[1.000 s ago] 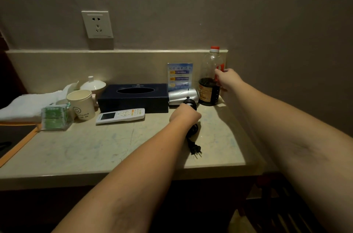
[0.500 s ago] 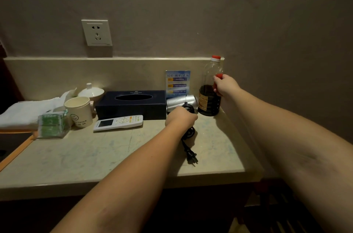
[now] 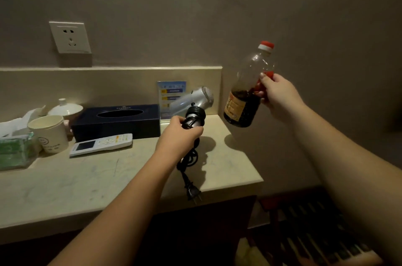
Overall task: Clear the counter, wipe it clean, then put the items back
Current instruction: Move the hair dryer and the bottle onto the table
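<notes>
Hair dryer (image 3: pixel 195 102) gripped by its handle in left hand (image 3: pixel 179 135), cord (image 3: pixel 189 170) dangling below. Right hand (image 3: pixel 277 98) grasps tilted soy sauce bottle (image 3: pixel 248 91), clear of counter (image 3: pixel 108 170).

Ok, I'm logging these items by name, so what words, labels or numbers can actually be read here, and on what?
None can be read.
Bottle label: print blurred.
Blue sign card behind the hair dryer: lines too small.
Tissue box: small emblem on top, unreadable.
Paper cup: a smiley face, print beneath blurred.
Remote: button markings too small.
Green packet: blurred.

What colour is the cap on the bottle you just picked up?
Red, on the clear plastic bottle of dark liquid, with a white ring under the cap; head view.
</notes>
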Action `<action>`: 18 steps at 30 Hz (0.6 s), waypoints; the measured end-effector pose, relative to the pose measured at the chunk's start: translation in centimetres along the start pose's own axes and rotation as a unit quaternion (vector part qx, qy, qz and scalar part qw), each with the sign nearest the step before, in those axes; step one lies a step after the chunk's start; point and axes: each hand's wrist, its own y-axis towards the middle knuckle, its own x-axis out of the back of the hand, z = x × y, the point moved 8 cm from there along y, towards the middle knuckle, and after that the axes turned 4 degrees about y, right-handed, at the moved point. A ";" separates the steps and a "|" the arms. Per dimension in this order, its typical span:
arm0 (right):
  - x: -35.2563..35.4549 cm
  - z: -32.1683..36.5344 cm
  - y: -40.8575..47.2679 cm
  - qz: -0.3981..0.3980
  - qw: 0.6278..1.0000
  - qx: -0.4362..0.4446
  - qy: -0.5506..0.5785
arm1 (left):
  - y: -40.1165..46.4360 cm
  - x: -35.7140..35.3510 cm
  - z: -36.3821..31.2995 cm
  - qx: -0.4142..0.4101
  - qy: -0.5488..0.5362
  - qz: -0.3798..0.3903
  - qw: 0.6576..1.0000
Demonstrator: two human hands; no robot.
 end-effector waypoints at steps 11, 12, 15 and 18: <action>12.3 -1.8 -12.1 -0.118 0.990 -0.010 -0.071 | -7.7 -7.6 -4.7 -0.089 -0.093 0.086 0.988; 13.5 -2.1 -13.2 -0.131 0.987 -0.018 -0.091 | -8.1 -8.7 -5.0 -0.093 -0.095 0.101 0.986; 17.4 -3.5 -16.4 -0.176 0.973 -0.038 -0.147 | -9.1 -12.7 -5.8 -0.110 -0.086 0.152 0.979; 21.4 -5.2 -19.3 -0.219 0.963 -0.052 -0.146 | -10.3 -16.7 -6.7 -0.122 -0.069 0.192 0.971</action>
